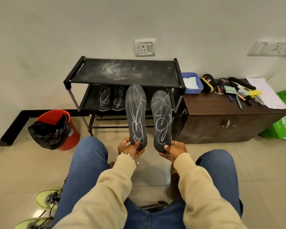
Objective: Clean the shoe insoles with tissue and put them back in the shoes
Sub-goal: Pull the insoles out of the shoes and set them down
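Observation:
I hold two dark grey insoles upright side by side, both scribbled with white chalk lines. My left hand (130,148) grips the heel of the left insole (136,113), thumb on its face. My right hand (173,150) grips the heel of the right insole (161,118) the same way. Two more chalk-marked insoles (111,98) lie on the lower shelf of the black shoe rack (122,71). White tissue (190,82) sits in a blue tray (195,91) on the cabinet. Two yellow-green shoes (47,198) stand on the floor at the lower left.
A red bin with a black liner (54,129) stands left of the rack. The brown cabinet (229,123) on the right carries polish tins, brushes, pens and paper. A green bag (284,123) leans at the far right. My knees in blue jeans fill the foreground.

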A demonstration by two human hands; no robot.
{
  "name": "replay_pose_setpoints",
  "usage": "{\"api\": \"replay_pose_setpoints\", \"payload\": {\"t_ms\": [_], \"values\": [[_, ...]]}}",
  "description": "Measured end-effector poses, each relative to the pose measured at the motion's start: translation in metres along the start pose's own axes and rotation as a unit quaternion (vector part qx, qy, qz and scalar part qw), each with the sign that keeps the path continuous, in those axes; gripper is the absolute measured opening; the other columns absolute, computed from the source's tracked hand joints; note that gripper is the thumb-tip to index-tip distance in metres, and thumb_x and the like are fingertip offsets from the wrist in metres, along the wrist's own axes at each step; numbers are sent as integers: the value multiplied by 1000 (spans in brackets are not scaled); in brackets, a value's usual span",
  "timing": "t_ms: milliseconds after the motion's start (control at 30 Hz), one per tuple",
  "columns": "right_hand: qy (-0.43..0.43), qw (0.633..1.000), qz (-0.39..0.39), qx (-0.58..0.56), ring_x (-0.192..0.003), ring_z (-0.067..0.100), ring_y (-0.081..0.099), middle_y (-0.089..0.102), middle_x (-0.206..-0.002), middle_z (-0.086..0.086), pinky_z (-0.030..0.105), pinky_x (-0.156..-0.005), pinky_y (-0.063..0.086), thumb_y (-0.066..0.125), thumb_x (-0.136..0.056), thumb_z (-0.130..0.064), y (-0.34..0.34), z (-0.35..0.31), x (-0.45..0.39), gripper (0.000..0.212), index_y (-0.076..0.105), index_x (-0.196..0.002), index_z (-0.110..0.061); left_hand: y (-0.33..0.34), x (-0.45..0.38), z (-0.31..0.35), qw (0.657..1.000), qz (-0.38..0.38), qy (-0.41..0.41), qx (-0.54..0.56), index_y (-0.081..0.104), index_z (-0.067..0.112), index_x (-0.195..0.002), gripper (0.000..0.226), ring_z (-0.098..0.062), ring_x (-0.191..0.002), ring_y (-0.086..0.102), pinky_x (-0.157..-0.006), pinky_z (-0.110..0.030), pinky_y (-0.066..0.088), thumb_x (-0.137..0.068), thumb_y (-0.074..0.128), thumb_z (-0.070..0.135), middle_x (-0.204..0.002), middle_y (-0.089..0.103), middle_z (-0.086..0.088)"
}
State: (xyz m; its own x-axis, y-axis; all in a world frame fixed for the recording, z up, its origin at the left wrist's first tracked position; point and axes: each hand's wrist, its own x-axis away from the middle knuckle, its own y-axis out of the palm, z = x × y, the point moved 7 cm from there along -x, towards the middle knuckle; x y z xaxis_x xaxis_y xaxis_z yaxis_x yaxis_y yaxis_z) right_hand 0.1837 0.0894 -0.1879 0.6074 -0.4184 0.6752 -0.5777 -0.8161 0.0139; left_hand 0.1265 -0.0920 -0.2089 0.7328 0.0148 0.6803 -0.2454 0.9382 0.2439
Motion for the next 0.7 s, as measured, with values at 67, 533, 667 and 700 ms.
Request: {"api": "replay_pose_setpoints", "payload": {"t_ms": [67,533,667,700], "values": [[-27,1000,0,-12,-105,39,61,59,-121,20,43,-81,56,48,-93,8,-7,-4,8,24,56,-115,2,3,10,11,1000,-12,26,5,57,17,-102,30,-38,-93,66,-72,-44,56,-88,58,-9,-111,65,-20],[-68,994,-31,-78,-105,37,59,58,-118,19,48,-90,52,45,-94,12,-17,-32,26,20,54,-106,-1,39,17,43,994,-66,88,-20,58,18,-98,25,-36,-94,67,-72,-44,58,-89,58,-6,-107,67,-15],[3,995,-2,-97,-114,45,55,55,-126,23,50,-87,51,40,-92,18,-26,-6,8,31,52,-118,5,43,-4,15,995,-69,43,-63,58,20,-94,28,-33,-93,66,-70,-42,57,-91,53,-7,-105,66,-13],[19,995,13,-101,-115,46,53,53,-128,24,51,-87,50,38,-91,20,-28,2,2,36,50,-122,6,44,-8,6,993,-74,30,-85,57,19,-94,27,-33,-93,65,-71,-41,57,-92,52,-7,-107,65,-13]]}}
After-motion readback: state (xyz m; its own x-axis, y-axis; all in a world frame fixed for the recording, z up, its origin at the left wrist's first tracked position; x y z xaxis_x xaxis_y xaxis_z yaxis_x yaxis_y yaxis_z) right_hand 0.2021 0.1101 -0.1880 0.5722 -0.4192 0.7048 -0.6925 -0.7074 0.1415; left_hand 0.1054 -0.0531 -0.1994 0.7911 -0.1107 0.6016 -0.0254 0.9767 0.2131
